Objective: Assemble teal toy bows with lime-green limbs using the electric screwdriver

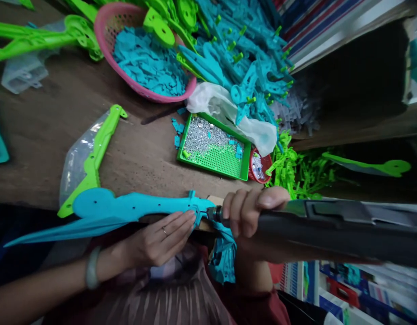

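A long turquoise plastic part [150, 204] lies along the table's near edge, with a round disc at its left end and small screw holes. My left hand [166, 237] grips it near its right end, fingers laid along its side and thumb hidden. My right hand [245, 210] is closed around the front of a black electric screwdriver [330, 230]. The screwdriver lies sideways in view, and its bit meets the part just right of my left fingertips. Whether a screw sits at the tip is too small to tell.
A green tray [215, 169] holds many small screws. Behind it, a pink basket [107, 49] contains turquoise pieces, beside heaped turquoise parts [259, 81]. A small red basket [270, 164] stands right of the tray. A green-and-clear part [93, 162] lies on the left.
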### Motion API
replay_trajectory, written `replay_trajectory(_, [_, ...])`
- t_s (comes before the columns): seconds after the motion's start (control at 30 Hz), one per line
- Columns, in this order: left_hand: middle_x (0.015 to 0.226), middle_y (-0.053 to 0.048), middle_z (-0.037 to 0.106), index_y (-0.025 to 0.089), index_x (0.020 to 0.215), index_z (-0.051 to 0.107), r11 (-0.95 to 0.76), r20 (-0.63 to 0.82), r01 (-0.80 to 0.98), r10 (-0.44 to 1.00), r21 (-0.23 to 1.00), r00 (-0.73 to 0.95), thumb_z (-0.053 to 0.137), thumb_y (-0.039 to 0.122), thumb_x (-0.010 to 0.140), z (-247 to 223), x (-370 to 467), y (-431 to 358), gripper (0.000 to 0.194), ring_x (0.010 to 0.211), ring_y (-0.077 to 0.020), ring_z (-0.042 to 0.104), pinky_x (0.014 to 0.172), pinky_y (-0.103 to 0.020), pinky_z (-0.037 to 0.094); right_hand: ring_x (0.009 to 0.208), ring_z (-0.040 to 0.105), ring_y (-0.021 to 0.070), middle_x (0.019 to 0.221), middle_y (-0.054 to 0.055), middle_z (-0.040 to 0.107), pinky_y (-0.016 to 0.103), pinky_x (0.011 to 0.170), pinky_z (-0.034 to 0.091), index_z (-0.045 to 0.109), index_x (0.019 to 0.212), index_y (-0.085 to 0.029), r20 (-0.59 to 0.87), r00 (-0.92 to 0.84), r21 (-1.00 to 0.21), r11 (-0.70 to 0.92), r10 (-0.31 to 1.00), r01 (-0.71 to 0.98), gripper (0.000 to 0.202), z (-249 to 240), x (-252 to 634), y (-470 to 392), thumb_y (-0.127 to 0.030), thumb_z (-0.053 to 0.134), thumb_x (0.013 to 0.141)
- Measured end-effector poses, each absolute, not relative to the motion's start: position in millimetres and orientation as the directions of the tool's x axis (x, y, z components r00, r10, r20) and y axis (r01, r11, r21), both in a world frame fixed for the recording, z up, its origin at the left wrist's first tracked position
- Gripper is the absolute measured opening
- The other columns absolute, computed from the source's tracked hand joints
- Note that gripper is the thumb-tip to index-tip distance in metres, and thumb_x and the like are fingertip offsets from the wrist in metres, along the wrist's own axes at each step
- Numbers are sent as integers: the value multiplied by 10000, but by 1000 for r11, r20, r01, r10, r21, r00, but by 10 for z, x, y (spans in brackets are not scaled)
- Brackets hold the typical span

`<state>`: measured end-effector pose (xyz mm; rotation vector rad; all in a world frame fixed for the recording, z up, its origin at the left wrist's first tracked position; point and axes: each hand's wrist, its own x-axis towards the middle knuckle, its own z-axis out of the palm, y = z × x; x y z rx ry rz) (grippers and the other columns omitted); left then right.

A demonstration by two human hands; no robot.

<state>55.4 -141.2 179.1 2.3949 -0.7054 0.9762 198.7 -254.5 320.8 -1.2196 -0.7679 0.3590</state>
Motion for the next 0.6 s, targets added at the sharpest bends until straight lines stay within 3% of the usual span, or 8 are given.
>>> replay_trajectory(0.17, [1241, -204, 714, -4, 1114, 694, -736, 734, -625, -271, 259, 623, 515, 88, 931, 1785, 547, -1411, 272, 1238, -324, 646, 1163, -465, 468, 379, 472, 98, 465, -97, 419, 237, 486, 483, 691, 1090, -293, 360, 757, -929, 288, 545, 234, 269, 3020, 1867, -2463, -407, 461, 1008])
replay_trajectory(0.33, [1277, -197, 698, 27, 1105, 698, -727, 734, -625, -254, 286, 631, 536, 134, 924, 1719, 511, -1429, 266, 1273, -321, 623, 1171, -467, 460, 460, 543, 129, 552, -62, 545, 278, 533, 517, 659, 1181, -319, 338, 768, -938, 131, 545, 320, 238, 2924, 1685, -2527, -342, 506, 999])
replay_trajectory(0.43, [1268, -159, 712, 75, 1055, 715, -727, 728, -625, -261, 284, 634, 578, 182, 925, 1695, 496, -1434, 217, 1287, -319, 612, 1169, -468, 466, 484, 582, 141, 594, -41, 589, 308, 563, 550, 660, 1185, -295, 331, 745, -939, 128, 579, 318, 250, 2908, 1643, -2574, -320, 490, 1004])
replay_trajectory(0.6, [1186, -147, 744, 90, 1052, 719, -715, 730, -637, -266, 288, 629, 588, 207, 935, 1693, 502, -1432, 210, 1224, -292, 658, 1157, -462, 482, 535, 659, 168, 627, -18, 636, 310, 551, 578, 619, 1282, -259, 345, 571, -931, 192, 745, 312, 306, 2811, 1725, -2593, -302, 526, 993])
